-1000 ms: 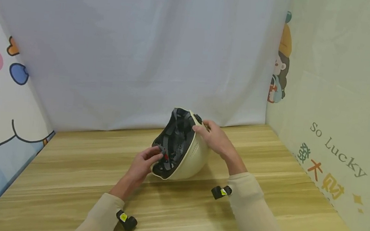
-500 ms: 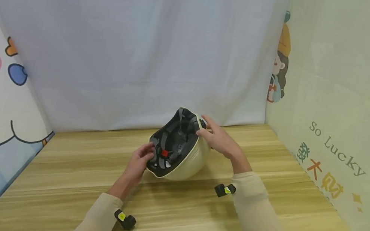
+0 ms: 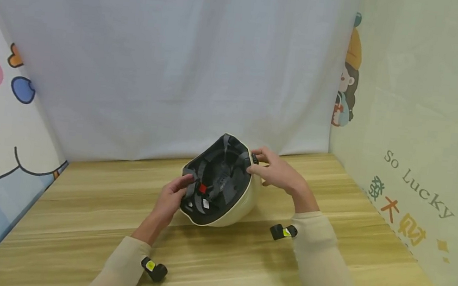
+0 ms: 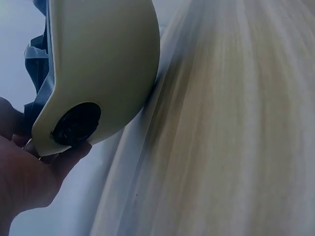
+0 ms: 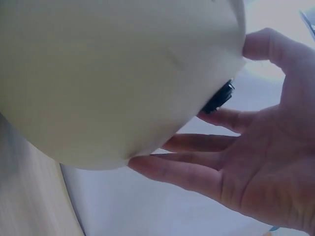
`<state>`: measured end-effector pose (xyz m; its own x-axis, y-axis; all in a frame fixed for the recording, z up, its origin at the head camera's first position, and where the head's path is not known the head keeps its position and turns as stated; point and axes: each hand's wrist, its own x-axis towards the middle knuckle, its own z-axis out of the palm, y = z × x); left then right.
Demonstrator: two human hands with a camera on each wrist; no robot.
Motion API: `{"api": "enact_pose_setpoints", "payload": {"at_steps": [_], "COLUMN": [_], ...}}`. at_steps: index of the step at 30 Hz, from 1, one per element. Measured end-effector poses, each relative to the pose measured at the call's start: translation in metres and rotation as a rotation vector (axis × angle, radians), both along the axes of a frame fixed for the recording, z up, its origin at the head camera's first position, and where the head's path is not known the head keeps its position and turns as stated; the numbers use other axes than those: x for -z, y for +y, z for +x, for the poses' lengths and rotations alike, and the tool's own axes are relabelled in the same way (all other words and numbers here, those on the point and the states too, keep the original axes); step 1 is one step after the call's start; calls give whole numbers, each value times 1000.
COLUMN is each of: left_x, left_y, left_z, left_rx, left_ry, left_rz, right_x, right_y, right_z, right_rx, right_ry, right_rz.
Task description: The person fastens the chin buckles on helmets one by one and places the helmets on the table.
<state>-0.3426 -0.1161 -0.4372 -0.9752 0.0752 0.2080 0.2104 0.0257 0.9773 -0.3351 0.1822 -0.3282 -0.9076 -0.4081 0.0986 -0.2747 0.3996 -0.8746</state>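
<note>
Head view: held cream hard-shell helmet (image 3: 224, 182) directly between left hand (image 3: 168, 198) and right hand (image 3: 281, 172), hollow side (image 3: 215, 169) up; gripped rim (image 3: 188, 218) at left, pinched slightly farther back at right. Could not confirm contact with wood-grain tabletop (image 3: 216, 263) below.

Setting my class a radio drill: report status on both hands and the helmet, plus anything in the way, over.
Left hand holding helmet by left edge. Right hand gripping its right side. Helmet tilted, inside showing. No obstruction seen.
</note>
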Motion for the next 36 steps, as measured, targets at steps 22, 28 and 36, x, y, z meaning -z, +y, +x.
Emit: {"api": "enact_pose_setpoints", "payload": {"at_steps": [22,28,36], "left_x": [-37,-25,-22], "left_y": [7,2,-1], "left_z": [19,9,9], "left_rx": [-63,-101,-6], "left_ry": [206,251,344], "left_rz": [-274,-313,-245], "right_x": [11,16,18], "right_y": [1,-3,-6], "right_z": [-9,-13,-13], "right_rx": [40,91,99], "right_ry": [78,109,138], "right_rz": [166,237,295]}}
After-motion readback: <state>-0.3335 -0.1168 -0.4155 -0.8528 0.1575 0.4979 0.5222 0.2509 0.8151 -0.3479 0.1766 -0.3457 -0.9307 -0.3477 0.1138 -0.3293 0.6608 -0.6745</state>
